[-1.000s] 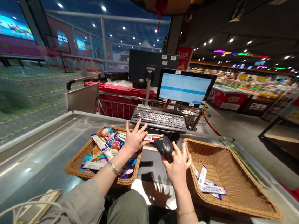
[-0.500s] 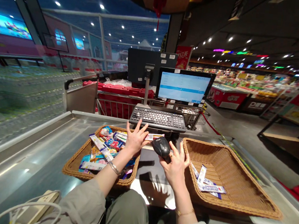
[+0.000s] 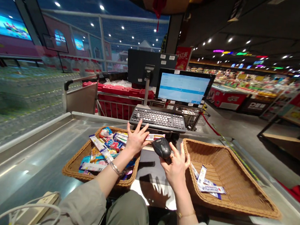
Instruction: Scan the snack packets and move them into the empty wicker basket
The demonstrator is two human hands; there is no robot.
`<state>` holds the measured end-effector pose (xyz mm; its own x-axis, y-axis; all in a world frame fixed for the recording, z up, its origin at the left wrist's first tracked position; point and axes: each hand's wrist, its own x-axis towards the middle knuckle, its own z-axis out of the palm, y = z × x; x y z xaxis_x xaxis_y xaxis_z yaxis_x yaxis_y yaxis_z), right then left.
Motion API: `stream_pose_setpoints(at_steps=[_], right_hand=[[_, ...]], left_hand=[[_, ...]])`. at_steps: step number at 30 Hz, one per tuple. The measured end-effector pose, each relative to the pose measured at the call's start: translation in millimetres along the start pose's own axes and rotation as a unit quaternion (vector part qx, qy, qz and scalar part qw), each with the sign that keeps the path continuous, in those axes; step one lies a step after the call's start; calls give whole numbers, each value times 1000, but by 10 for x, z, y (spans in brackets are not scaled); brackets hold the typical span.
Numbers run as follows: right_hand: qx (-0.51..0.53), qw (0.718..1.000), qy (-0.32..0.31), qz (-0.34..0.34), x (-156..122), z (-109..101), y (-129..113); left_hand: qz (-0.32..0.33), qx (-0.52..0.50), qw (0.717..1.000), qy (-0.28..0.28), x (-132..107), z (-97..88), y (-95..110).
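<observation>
My left hand (image 3: pixel 136 140) is over the right side of the left wicker basket (image 3: pixel 68 164), thumb and fingers around a slim wrapped snack packet (image 3: pixel 155 137) with a barcode. Some of its fingers stretch up toward the keyboard. My right hand (image 3: pixel 174 164) grips a black barcode scanner (image 3: pixel 162 147), its head tilted toward the packet. Snack packets (image 3: pixel 113 144) in colourful wrappers fill the left basket. In the right wicker basket (image 3: pixel 244 174), several slim white and purple packets (image 3: pixel 211 189) lie at the left end.
Behind the baskets stand a black keyboard (image 3: pixel 158 118) and a lit monitor (image 3: pixel 184 87). A metal counter (image 3: pixel 37 147) carries both baskets. At the lower left lies a power strip (image 3: pixel 41 204) with white cables. A shopping cart (image 3: pixel 115 107) stands beyond the counter.
</observation>
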<state>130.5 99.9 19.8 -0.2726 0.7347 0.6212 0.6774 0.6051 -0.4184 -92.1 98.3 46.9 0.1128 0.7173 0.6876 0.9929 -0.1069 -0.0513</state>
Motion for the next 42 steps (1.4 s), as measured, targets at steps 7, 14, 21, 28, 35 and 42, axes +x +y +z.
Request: stream_pose_setpoints(at_steps=[7, 14, 21, 28, 35, 42], right_hand=[[-23, 996, 69, 49, 34, -84, 71], [-35, 984, 117, 132, 70, -223, 260], [-39, 968, 167, 182, 64, -422, 456], [-52, 957, 179, 221, 30, -594, 667], [-68, 949, 199, 236, 3, -730, 850], [-80, 941, 209, 253, -52, -879, 1029]], left_hand=[[3, -3, 1000, 3, 43, -48, 55], [21, -11, 1000, 6, 148, -31, 200], [54, -35, 998, 12, 317, 27, 469], [88, -54, 995, 11, 451, 123, 750], [115, -75, 990, 12, 560, 176, 1034], [145, -90, 985, 19, 625, 295, 1277]])
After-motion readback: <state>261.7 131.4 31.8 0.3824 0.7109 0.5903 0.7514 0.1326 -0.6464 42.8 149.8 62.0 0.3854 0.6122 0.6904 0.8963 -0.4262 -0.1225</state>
